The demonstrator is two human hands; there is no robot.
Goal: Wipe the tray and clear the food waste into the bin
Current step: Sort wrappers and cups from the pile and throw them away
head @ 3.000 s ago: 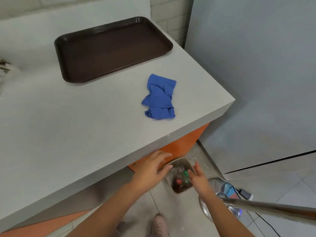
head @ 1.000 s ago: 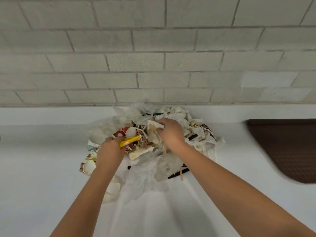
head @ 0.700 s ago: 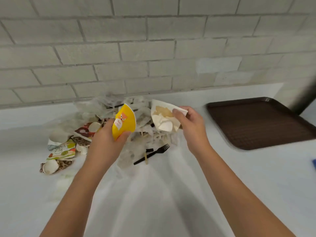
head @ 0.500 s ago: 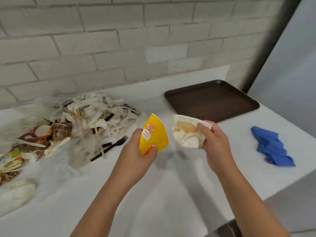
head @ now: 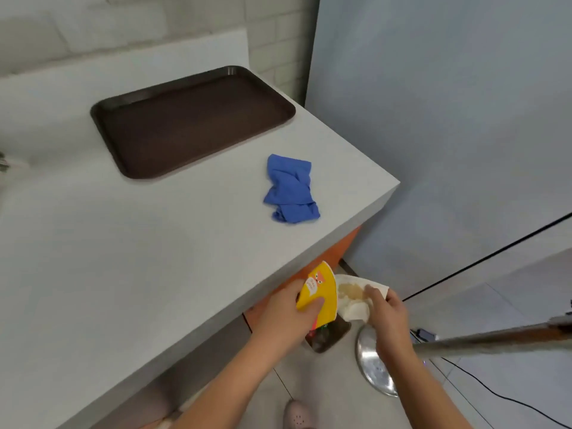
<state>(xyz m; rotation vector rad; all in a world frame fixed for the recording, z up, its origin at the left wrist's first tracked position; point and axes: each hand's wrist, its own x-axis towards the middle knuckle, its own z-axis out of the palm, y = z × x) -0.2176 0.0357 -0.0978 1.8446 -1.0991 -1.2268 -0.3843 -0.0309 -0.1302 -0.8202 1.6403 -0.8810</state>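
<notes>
A: From the head camera, where does the waste stand?

B: Both hands hold some, out past the worktop [head: 123, 258] edge. The left hand [head: 288, 317] has its grip clenched on a yellow paper wrapper [head: 320, 297], thumb across the front. The right hand [head: 387, 317] pinches a stained white paper [head: 353, 297] just beside it.

A: And the bin?

B: The bin [head: 331, 339] sits on the floor below the hands and is partly hidden by them. It looks dark inside, with something already in it. Neither piece has been let go yet, so I'd judge this the moment right before the drop.

A: Is the tray done?

B: The tray [head: 192, 119] lies bare on the worktop near the wall, with no scraps on it. Whether it has been wiped, I cannot tell. The blue cloth [head: 291, 188] lies crumpled beside it, apart from both hands.

A: What's left, then?

B: Releasing these two pieces, for certain. The worktop runs out of view to the left, so more waste may wait there. Wiping may also remain.
</notes>
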